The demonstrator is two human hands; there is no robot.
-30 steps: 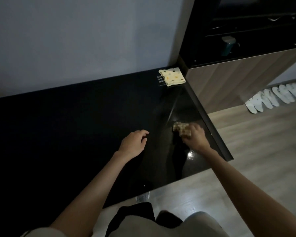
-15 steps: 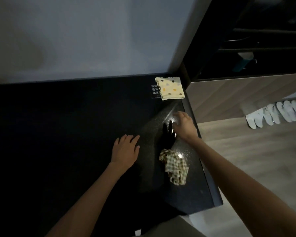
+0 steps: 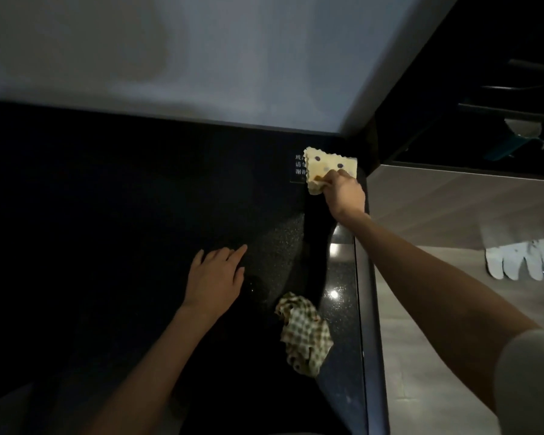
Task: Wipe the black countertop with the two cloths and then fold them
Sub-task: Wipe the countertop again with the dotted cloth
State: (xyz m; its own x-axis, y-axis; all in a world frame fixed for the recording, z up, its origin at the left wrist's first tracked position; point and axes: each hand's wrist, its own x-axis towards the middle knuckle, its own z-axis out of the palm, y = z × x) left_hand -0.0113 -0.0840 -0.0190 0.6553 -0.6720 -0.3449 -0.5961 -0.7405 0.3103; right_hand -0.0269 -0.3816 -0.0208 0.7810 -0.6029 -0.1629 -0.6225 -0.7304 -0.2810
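Note:
The black countertop (image 3: 113, 233) fills the left and middle of the head view. In its far right corner lies a folded yellow cloth with dark and orange dots (image 3: 322, 166); my right hand (image 3: 343, 194) grips its near edge with curled fingers. A crumpled checked cloth (image 3: 305, 334) lies loose near the counter's right edge, close to me. My left hand (image 3: 215, 279) rests flat on the countertop, fingers straight, just left of the checked cloth and apart from it.
A pale wall (image 3: 201, 58) runs along the back of the counter. A small white-lettered label (image 3: 299, 166) sits by the yellow cloth. To the right stand a wooden cabinet side (image 3: 453, 208) and dark shelves (image 3: 500, 89). White slippers (image 3: 525, 259) lie on the floor.
My right hand let go of the checked cloth, reached to the far corner and took hold of the yellow cloth. The left hand stayed flat on the counter.

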